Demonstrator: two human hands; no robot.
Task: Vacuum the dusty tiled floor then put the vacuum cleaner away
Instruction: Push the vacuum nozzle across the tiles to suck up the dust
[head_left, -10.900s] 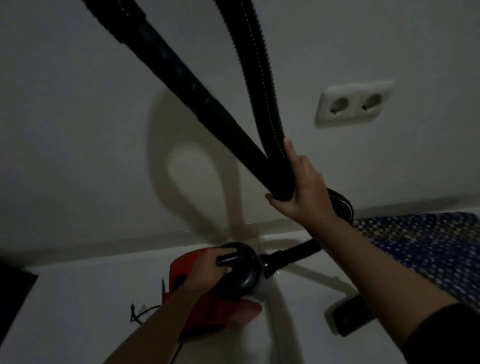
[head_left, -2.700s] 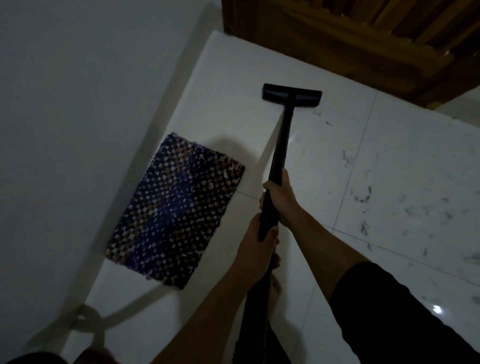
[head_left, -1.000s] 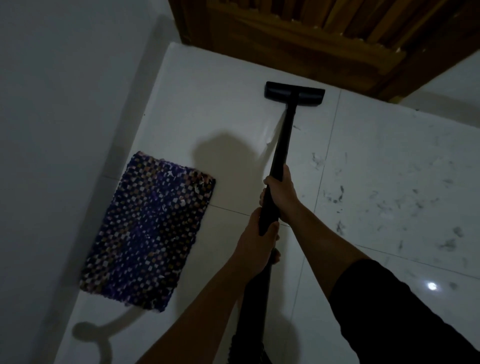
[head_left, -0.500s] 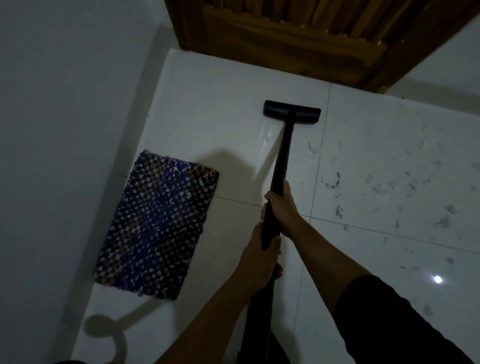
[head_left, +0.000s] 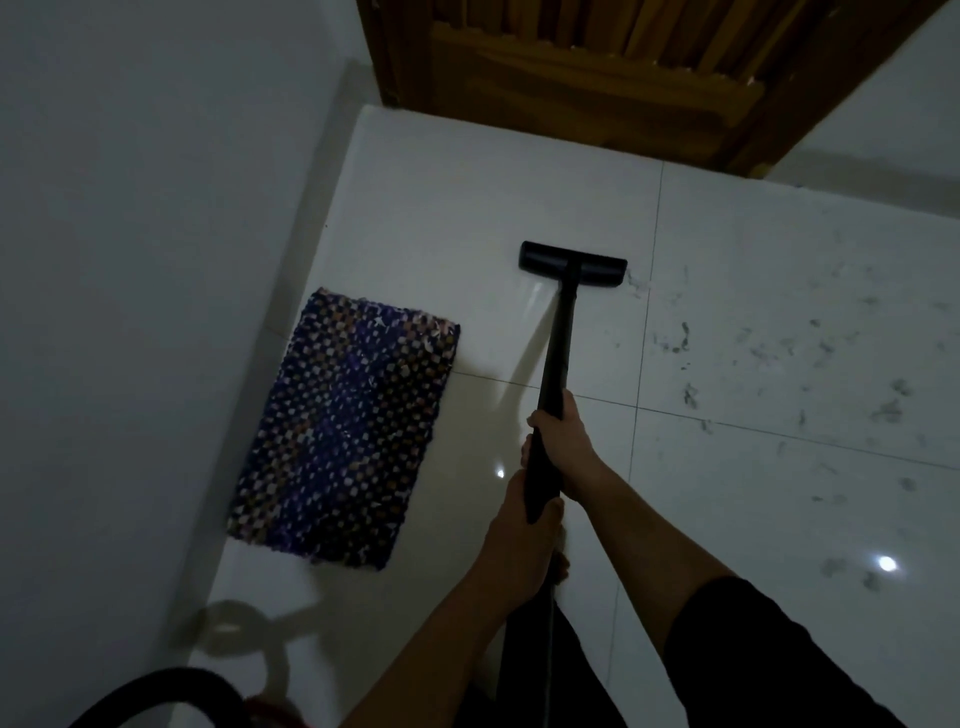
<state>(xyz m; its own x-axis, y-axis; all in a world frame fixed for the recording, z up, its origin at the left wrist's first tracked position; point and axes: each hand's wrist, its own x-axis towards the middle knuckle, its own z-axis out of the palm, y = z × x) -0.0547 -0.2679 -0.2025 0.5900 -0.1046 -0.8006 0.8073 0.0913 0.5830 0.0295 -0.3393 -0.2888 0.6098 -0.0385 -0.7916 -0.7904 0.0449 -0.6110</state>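
Observation:
The black vacuum wand (head_left: 558, 343) runs from my hands down to its flat floor head (head_left: 573, 264), which rests on the white tiled floor (head_left: 441, 208). My right hand (head_left: 569, 441) grips the wand higher up, and my left hand (head_left: 524, 525) grips it just below, at the wand's near end. Dark dust specks (head_left: 779, 374) lie scattered over the tiles to the right of the floor head. A loop of black hose (head_left: 156, 686) curves in at the bottom left, with a hint of the red vacuum body (head_left: 270, 714) beside it.
A blue patterned woven mat (head_left: 343, 436) lies on the floor against the grey wall (head_left: 130, 260) on the left. A wooden door (head_left: 597, 67) with its frame closes the far end. Bright light spots reflect off the tiles.
The floor head has been drawn back toward me, away from the wooden door, and both hands have kept their grip on the wand. The hose loop has come into view at the bottom left.

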